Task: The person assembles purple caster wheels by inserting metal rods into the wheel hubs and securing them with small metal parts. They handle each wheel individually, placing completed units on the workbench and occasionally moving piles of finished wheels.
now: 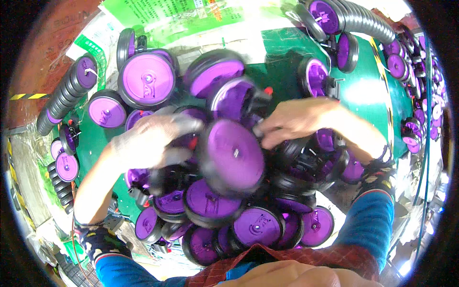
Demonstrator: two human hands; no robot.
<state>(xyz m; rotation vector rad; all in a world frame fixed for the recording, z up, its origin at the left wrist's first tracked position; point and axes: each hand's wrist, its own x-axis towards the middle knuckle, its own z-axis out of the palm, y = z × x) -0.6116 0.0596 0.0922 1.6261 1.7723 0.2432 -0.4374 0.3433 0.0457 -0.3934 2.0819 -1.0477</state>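
A wheel (235, 158) with a purple disc and black tyre stands out, blurred, above a heap of similar wheels before me. My left hand (154, 140), in what looks like a thin pale glove, reaches in from the left. Its blurred fingers are spread around dark parts with a red tip (193, 143), beside that wheel's left edge. My right hand (301, 118) comes from the other side, fingers bent, their tips at the wheel's upper right rim. Blur hides whether either hand grips it. Just behind, a tilted twin-wheel caster (233, 98) has a dark bracket.
Stacked wheels form a column (68, 93) at the left and another (365, 21) at the far right. Single wheels (147, 79) lie on the green tabletop (365, 118). Green printed sheeting (168, 21) covers the back. More wheels (430, 89) pile up beyond the right edge.
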